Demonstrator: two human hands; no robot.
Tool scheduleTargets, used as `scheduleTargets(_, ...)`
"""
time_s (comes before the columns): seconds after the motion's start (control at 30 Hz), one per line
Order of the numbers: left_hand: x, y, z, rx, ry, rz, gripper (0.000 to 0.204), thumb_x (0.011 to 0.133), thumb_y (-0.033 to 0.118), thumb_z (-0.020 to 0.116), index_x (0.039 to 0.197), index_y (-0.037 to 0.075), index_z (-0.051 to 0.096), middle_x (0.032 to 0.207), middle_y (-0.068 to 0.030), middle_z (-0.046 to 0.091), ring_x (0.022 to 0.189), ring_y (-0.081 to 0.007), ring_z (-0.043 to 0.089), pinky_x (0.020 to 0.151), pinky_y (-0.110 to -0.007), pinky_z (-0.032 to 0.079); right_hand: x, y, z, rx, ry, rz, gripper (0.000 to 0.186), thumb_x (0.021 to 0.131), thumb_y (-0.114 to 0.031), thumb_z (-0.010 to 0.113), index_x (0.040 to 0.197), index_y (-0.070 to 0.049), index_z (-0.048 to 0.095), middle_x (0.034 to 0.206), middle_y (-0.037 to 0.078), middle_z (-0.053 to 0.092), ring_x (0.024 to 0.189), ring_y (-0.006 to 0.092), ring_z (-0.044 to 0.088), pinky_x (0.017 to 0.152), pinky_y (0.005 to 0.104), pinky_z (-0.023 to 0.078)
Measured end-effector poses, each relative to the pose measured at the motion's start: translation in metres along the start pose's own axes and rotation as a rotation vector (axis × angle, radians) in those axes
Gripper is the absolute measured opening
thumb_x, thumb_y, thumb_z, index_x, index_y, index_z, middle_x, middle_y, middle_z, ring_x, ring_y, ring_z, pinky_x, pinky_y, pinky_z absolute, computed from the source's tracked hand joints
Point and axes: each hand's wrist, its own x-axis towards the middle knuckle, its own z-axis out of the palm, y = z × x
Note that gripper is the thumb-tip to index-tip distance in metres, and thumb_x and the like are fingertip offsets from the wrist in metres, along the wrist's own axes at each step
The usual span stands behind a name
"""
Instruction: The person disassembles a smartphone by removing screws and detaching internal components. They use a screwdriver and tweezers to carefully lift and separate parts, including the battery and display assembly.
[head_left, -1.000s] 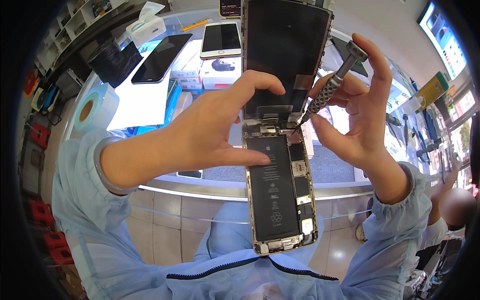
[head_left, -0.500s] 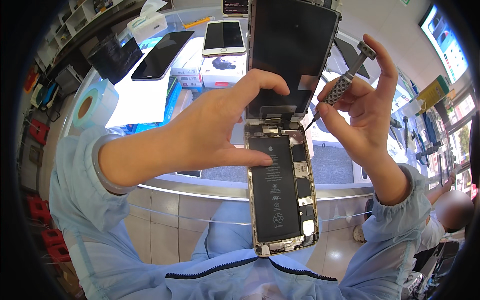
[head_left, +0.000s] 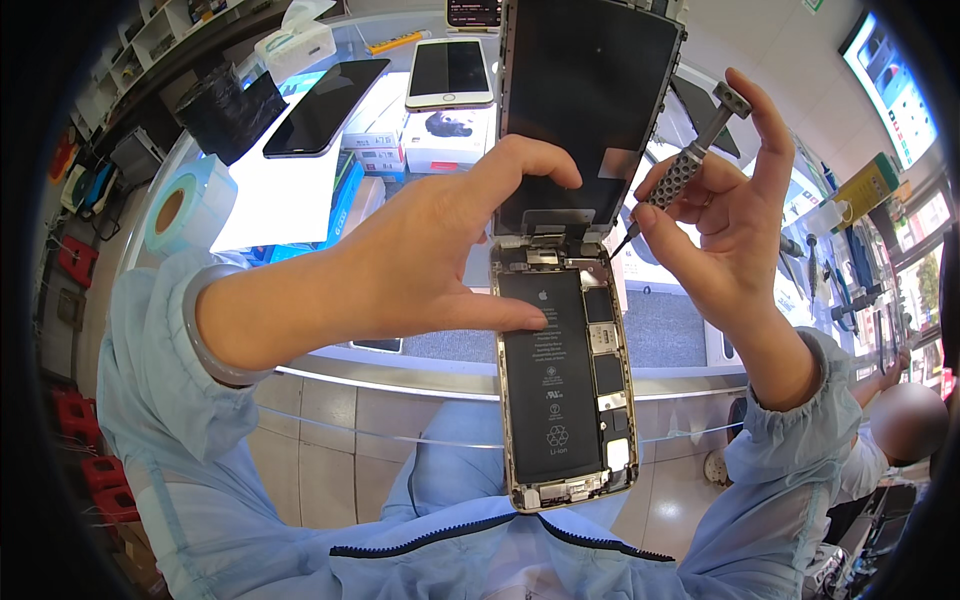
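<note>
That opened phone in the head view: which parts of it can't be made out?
- Opened phone: its left edge is hidden behind the left hand.
- Lifted screen panel: its top is cut off by the picture's upper edge.
- Screwdriver: its tip is too small to tell whether it touches a screw.

Both forearms rise from the lower edge, pale blue sleeves pushed back at the cuffs. Left hand (head_left: pixel 420 265) reaches rightward, thumb flat, index finger curled over above it. Right hand (head_left: pixel 725 225) upright, fingers pinched together, index finger extended upward.
</note>
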Motion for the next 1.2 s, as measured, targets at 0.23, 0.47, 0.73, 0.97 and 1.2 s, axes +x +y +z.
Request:
scheduleTargets(0.23, -0.003, -0.003, 0.002, 0.01, 0.017, 0.001, 0.077, 0.068, 0.02, 0.081, 0.127, 0.013, 0.033, 0.114, -0.0115, 0.055, 0.091, -0.0335, 0.06, 0.073, -0.04, 0.051, 0.0, 0.005, 0.001, -0.121, -0.034, -0.152, 0.092, 0.075, 0.001, 0.07, 0.144, -0.01, 0.01, 0.092, 0.011, 0.063, 0.082, 0.0142, 0.064, 0.071, 0.0242, 0.053)
scheduleTargets(0.47, 0.001, 0.0, 0.0, 0.01, 0.0, -0.016, 0.078, 0.066, 0.019, 0.083, 0.127, 0.014, 0.034, 0.108, -0.0097, 0.055, 0.088, -0.0312, 0.06, 0.072, -0.039, 0.05, 0.004, -0.004, -0.01, -0.192, -0.077, -0.167, 0.089, 0.071, 0.004, 0.067, 0.142, -0.01, 0.016, 0.097, 0.01, 0.058, 0.089, 0.0154, 0.06, 0.068, 0.0229, 0.049)
scheduleTargets(0.73, 0.0, -0.001, 0.001, 0.001, 0.023, 0.014, 0.078, 0.065, 0.018, 0.083, 0.127, 0.014, 0.035, 0.107, -0.0089, 0.056, 0.088, -0.0297, 0.061, 0.072, -0.039, 0.05, 0.003, 0.001, -0.007, -0.129, -0.104, -0.159, 0.093, 0.07, 0.001, 0.068, 0.144, -0.012, 0.013, 0.098, 0.01, 0.054, 0.09, 0.0162, 0.055, 0.072, 0.0257, 0.047)
scheduleTargets(0.97, 0.001, 0.0, 0.0, -0.012, 0.007, 0.011, 0.078, 0.066, 0.018, 0.083, 0.127, 0.014, 0.034, 0.106, -0.0101, 0.059, 0.088, -0.0314, 0.061, 0.071, -0.039, 0.05, 0.001, 0.005, -0.002, -0.083, -0.089, -0.18, 0.097, 0.071, 0.001, 0.068, 0.145, -0.014, 0.008, 0.096, 0.011, 0.056, 0.085, 0.0162, 0.056, 0.073, 0.0265, 0.046)
scheduleTargets(1.2, -0.001, 0.0, 0.001, 0.009, 0.022, 0.013, 0.078, 0.066, 0.019, 0.082, 0.127, 0.014, 0.034, 0.105, -0.0112, 0.058, 0.086, -0.0324, 0.061, 0.07, -0.039, 0.05, 0.002, 0.004, 0.001, -0.121, -0.065, -0.219, 0.093, 0.071, 0.007, 0.058, 0.145, -0.014, 0.006, 0.094, 0.011, 0.054, 0.084, 0.0159, 0.056, 0.072, 0.0275, 0.047)
